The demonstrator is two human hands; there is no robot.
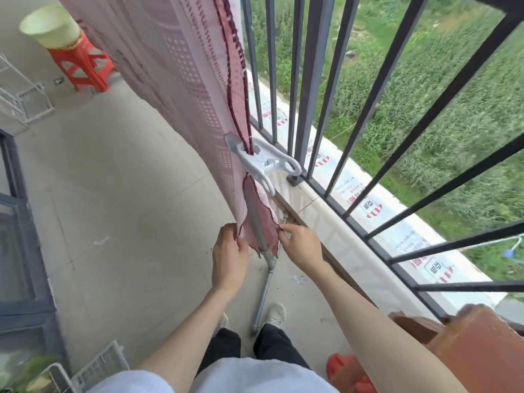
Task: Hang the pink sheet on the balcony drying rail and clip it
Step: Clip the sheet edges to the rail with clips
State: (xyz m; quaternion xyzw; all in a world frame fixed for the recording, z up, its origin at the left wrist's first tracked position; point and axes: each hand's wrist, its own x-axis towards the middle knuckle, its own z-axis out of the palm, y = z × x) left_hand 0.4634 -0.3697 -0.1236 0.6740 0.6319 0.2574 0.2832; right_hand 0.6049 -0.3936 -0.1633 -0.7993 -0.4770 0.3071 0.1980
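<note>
Over the rail [256, 222], the sheet [175, 80] hangs in a long pink drape running away along the balcony, with a white clip [263, 163] already clamped across it just above the near end. Both hands work the loose corner below that clip: the left hand [229, 256] pinches the sheet's near edge on the inner side, and the right hand [300, 245] pinches the flap on the side toward the railing [312, 80], thumb and forefinger closed on the hem. The corner looks uneven, one flap longer than the other. A hard tug to straighten it could drag the cloth through the clip or pop it off the rail. Because the sheet hangs close to the bars, a gust might also push the free corner between them if the hands let go before it lies flat.
</note>
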